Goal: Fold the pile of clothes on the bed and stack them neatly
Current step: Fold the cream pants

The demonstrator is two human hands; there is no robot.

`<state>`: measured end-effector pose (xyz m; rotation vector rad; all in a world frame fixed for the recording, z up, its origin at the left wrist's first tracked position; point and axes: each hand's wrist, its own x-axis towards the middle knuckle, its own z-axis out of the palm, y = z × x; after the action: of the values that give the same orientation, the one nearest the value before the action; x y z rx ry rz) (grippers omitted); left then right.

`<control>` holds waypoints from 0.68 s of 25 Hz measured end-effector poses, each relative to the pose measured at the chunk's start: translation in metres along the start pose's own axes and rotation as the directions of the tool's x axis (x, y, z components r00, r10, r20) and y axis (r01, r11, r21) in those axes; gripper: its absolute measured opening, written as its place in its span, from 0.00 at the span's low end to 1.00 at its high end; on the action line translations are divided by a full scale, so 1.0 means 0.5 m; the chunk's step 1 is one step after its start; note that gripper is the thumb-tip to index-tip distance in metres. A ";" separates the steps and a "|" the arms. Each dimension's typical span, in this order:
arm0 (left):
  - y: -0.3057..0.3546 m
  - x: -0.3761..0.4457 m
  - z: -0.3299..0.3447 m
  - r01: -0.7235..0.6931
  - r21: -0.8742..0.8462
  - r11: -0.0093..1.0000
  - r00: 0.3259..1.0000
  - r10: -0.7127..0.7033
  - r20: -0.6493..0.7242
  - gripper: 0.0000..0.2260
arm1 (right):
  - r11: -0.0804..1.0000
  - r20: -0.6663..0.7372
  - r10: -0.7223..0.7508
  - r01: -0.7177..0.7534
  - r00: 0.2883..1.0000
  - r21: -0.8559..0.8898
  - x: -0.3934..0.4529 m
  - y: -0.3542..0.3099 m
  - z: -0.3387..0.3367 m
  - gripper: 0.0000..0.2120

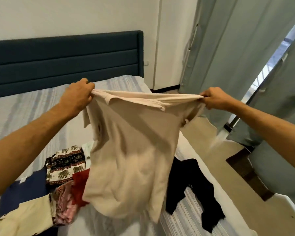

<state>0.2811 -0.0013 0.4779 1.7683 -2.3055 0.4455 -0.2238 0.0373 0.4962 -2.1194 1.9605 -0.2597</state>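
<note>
A beige polo shirt hangs in the air over the bed, stretched wide at the shoulders. My left hand grips its left shoulder and my right hand pinches its right shoulder. Below it on the bed lies a pile of clothes: an elephant-print garment, a red one, a pink striped one, a navy one and a cream one. A black garment lies spread at the bed's right edge. The shirt hides part of the pile.
A dark blue headboard stands against the white wall. Grey curtains hang to the right, with tan floor beside the bed. A dark wooden furniture edge sits at the right.
</note>
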 end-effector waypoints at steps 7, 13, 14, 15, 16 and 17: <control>-0.046 0.031 -0.041 0.020 -0.124 0.992 0.989 -0.038 -0.142 0.05 | 0.992 -0.331 -0.067 0.097 0.941 0.076 0.000 0.016 -0.029 0.13; -0.042 -0.239 -0.017 -0.162 -0.290 0.943 0.976 0.110 -0.186 0.08 | 0.970 -0.276 -0.212 0.168 0.938 -0.176 -0.265 0.029 0.098 0.06; -0.045 -0.303 0.013 -0.223 -0.264 0.938 0.971 0.190 -0.146 0.08 | 0.948 -0.232 -0.232 0.167 0.945 -0.270 -0.320 0.029 0.144 0.06; -0.046 -0.372 0.048 -0.300 -0.234 0.925 0.953 0.282 -0.110 0.08 | 0.918 -0.198 -0.261 0.180 0.945 -0.354 -0.371 0.030 0.200 0.08; -0.043 -0.435 0.092 -0.379 -0.229 0.897 0.925 0.371 -0.079 0.07 | 0.891 -0.158 -0.281 0.196 0.947 -0.410 -0.422 0.031 0.252 0.11; -0.037 -0.503 0.138 -0.442 -0.242 0.864 0.894 0.444 -0.048 0.05 | 0.869 -0.111 -0.279 0.202 0.954 -0.451 -0.474 0.029 0.316 0.15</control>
<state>0.3669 0.1968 0.3306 1.1211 -2.6382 0.1996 -0.2111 0.2813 0.3488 -2.7214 1.9889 -0.0478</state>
